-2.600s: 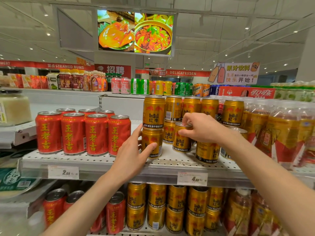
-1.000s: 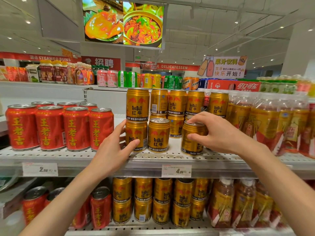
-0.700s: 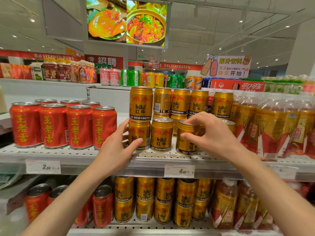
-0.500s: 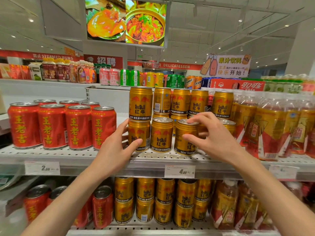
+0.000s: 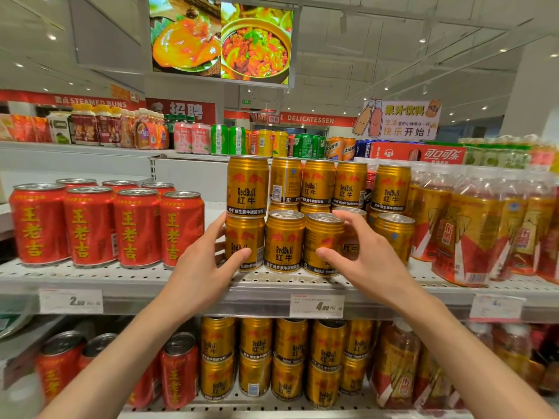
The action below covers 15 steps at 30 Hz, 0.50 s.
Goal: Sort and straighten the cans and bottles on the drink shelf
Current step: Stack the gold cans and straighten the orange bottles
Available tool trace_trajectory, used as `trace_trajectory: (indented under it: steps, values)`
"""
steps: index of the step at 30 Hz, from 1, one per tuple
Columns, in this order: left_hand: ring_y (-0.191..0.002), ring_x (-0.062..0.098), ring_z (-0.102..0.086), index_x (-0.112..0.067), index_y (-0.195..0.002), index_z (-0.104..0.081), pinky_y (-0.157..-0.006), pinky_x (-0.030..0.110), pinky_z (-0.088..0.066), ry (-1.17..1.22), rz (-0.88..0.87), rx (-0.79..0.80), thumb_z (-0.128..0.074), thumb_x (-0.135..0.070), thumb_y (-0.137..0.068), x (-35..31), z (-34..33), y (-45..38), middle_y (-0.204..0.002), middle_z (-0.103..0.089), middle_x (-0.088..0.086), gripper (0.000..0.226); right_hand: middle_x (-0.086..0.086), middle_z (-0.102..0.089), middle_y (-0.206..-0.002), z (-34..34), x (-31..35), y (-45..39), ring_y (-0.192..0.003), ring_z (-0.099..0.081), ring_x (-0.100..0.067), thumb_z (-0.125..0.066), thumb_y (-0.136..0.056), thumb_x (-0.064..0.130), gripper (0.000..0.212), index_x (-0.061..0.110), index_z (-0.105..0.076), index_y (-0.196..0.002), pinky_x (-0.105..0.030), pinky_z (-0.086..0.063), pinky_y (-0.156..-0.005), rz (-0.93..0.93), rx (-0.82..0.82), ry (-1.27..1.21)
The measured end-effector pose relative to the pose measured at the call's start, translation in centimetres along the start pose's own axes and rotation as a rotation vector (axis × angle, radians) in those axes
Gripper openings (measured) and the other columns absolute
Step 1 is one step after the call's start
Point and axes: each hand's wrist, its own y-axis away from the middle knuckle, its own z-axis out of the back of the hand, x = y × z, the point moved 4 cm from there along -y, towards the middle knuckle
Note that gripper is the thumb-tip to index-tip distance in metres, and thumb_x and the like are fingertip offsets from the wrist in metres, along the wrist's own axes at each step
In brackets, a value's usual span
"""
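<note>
Gold Red Bull cans stand stacked two high on the middle shelf (image 5: 272,287). My left hand (image 5: 205,267) grips the lower left gold can (image 5: 243,237) of the front row, thumb across its front and fingers on its left side; another gold can (image 5: 247,184) stands on top of it. My right hand (image 5: 369,261) holds the third front gold can (image 5: 322,237), thumb on its front and fingers round its right side. A single gold can (image 5: 284,240) stands between them, label forward. Red cans (image 5: 136,225) stand in rows to the left.
Orange-labelled bottles (image 5: 472,231) crowd the shelf on the right. A gold can (image 5: 396,237) stands just right of my right hand. The lower shelf holds more gold cans (image 5: 290,358) and red cans (image 5: 178,376). Price tags (image 5: 316,305) line the shelf edge.
My right hand brought a gold can from the right to the front row beside the middle can and set it down. My left hand stayed on the lower left can.
</note>
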Motion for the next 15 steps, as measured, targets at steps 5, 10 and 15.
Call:
trace_trajectory:
  steps: [5,10,15]
  values:
    - [-0.122,0.002,-0.055,-0.045,-0.145,-0.034,-0.102,0.031,-0.049,-0.036,-0.063,-0.021,-0.067,-0.039,-0.091,-0.2,0.1,0.2,-0.134,-0.051,-0.023,0.063,0.008,-0.051,-0.148,0.5,0.4,-0.1,-0.117,-0.059,-0.011,-0.065,-0.087,0.057,0.078,0.029,-0.036,-0.154,-0.032,-0.050,-0.101,0.044,0.025,0.112]
    - [-0.108,0.011,-0.060,-0.017,-0.137,-0.050,-0.090,0.027,-0.055,-0.106,-0.148,-0.233,-0.074,-0.027,-0.086,-0.3,0.8,1.8,-0.124,-0.052,-0.002,0.057,0.005,-0.060,-0.123,4.3,-0.7,0.0,-0.105,-0.058,-0.007,-0.064,-0.090,0.045,0.059,0.020,-0.051,-0.142,-0.030,-0.055,-0.090,0.081,-0.076,0.133]
    - [-0.093,0.013,-0.053,-0.009,-0.118,-0.059,-0.077,0.024,-0.049,-0.333,-0.405,-0.257,-0.071,-0.028,-0.091,-4.2,-0.2,1.4,-0.107,-0.055,0.001,0.035,0.000,-0.063,-0.122,8.2,-3.8,-0.8,-0.116,-0.053,-0.018,-0.065,-0.092,0.038,0.037,0.018,-0.064,-0.123,-0.034,-0.043,-0.101,0.079,-0.073,0.380]
